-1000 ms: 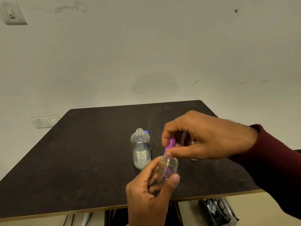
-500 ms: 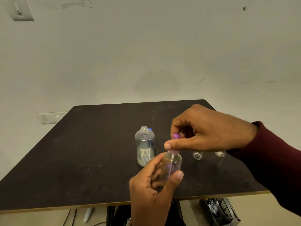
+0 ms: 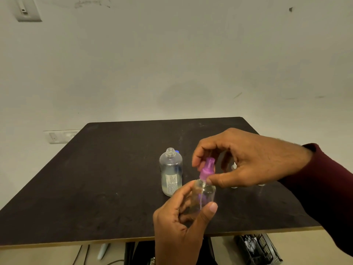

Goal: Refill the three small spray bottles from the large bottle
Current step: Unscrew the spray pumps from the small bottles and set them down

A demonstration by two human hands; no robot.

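While the left hand (image 3: 178, 222) wraps thumb and fingers around a small clear spray bottle (image 3: 204, 194) above the desk's (image 3: 107, 180) near edge, the right hand (image 3: 248, 159) pinches its purple spray cap (image 3: 207, 169) between thumb and curled fingers. Just left, toward the desk's middle, the large bottle (image 3: 171, 174) stands upright, uncapped. Behind the right hand, what appear to be other small bottles are mostly hidden.

The large bottle (image 3: 170, 174) carries a white printed label (image 3: 171, 181) on its lower half. Its lines of print are too small and blurred to read. No other writing shows anywhere.
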